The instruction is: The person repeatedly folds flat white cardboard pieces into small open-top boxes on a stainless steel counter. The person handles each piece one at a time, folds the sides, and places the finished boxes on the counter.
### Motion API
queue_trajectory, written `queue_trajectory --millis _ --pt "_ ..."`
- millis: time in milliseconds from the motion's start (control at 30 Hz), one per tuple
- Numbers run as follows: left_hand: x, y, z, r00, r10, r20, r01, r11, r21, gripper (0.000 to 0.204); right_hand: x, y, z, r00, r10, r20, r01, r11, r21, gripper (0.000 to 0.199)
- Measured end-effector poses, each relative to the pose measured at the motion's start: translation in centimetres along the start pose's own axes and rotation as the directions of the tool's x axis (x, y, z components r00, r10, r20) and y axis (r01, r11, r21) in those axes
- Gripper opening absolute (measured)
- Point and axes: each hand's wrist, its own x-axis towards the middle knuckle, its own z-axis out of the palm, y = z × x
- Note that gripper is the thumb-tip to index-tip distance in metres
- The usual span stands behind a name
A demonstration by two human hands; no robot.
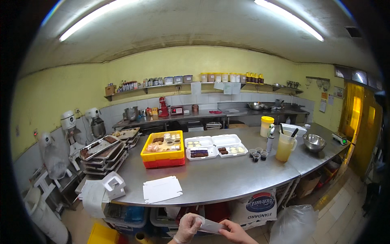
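The stainless-steel worktable (203,179) is the largest thing here. A stack of baking trays (106,151) stands on its left end; left of its middle, a yellow crate (168,155) sits on a red crate (164,163). By the table's near edge lies a flat white carton blank (162,189), and a folded white carton (113,185) stands at that edge's left end.

On the person's side of the near edge are 2 hands. The gloved left hand (189,227) pinches the left end of a white card piece (210,226); the bare right hand (235,233) pinches its right end, thumb uppermost.

Equal pressure at both ends should keep the card from buckling. The loose glove film could slip or catch, so a firm left pinch helps. Working above the table would probably make a dropped piece easier to recover.
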Motion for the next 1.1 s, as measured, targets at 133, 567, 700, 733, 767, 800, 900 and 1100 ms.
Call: queue_trajectory --millis 133,567,700,733,767,800,900,1100 --pt "0.4 1.1 0.6 0.992 0.087 0.088 -0.104 0.973 0.208 0.025 0.0 1.0 0.2 0.994 0.089 -0.060 -0.092 0.995 -0.050 0.022" --pt "2.0 2.9 1.0 0.901 0.383 0.205 -0.434 0.820 0.374 0.038 1.1 -1.1 0.0 0.980 -0.145 -0.137 0.114 0.971 -0.212 0.016" --pt "1.5 3.1 0.8 0.837 0.401 0.372 -0.541 0.704 0.460 0.045 1.0 -1.2 -0.1 0.980 -0.177 -0.086 0.137 0.926 -0.352 0.014" --pt "1.4 3.2 0.7 0.819 0.412 0.399 -0.566 0.695 0.444 0.047 1.0 -1.3 0.0 0.984 -0.164 -0.064 0.128 0.915 -0.382 0.012" --pt "1.4 3.2 0.6 0.801 0.424 0.423 -0.589 0.686 0.426 0.049 0.8 -1.4 0.1 0.976 -0.208 -0.059 0.170 0.907 -0.386 0.012" --pt "1.5 3.2 0.5 0.788 0.412 0.457 -0.597 0.693 0.404 0.051 0.7 -1.5 0.1 0.975 -0.217 -0.050 0.181 0.903 -0.389 0.011" --pt "1.9 3.2 -0.1 0.736 0.497 0.460 -0.668 0.645 0.372 0.050 0.4 -2.2 0.1 0.982 -0.189 0.006 0.174 0.894 -0.412 0.007" --pt "2.4 3.9 -0.2 0.706 0.522 0.478 -0.694 0.643 0.323 0.052 0.5 -2.7 0.2 0.967 -0.253 0.009 0.231 0.866 -0.445 0.011"
